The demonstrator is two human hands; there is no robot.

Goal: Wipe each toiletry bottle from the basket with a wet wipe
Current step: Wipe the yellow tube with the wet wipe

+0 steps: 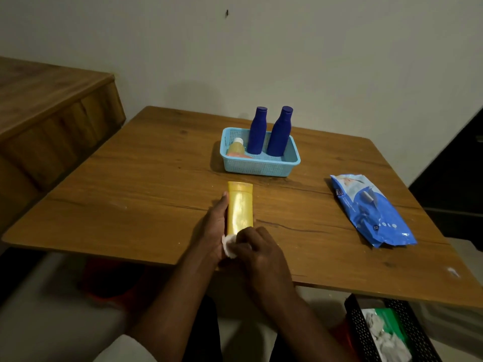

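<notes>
Left hand (215, 226) is clamped along the left side of the yellow bottle (240, 209), thumb side up near the cap, palm under the base end. Bottle is held just above the table (130, 194), out of the basket, long axis running straight away from the person, cap at the far end.

Right hand (257, 250) sits at the near end of the bottle, fingers pinched shut on the wet wipe (229, 245), wipe pressed vs the bottle's base, touching left palm too.

Key relation: everything unwiped lies fwd of the wipe, along the axis toward the cap. So next stroke prob runs away from the body, right hand doing the travel, left just holding.

Farther fwd, beyond the cap: blue basket (260, 167) w/ a small yellow bottle (236, 148) and two blue bottles (269, 133) upright, still to do by the look of it. Wipes pack (371, 209) lies well right of the right hand, flat on table.
</notes>
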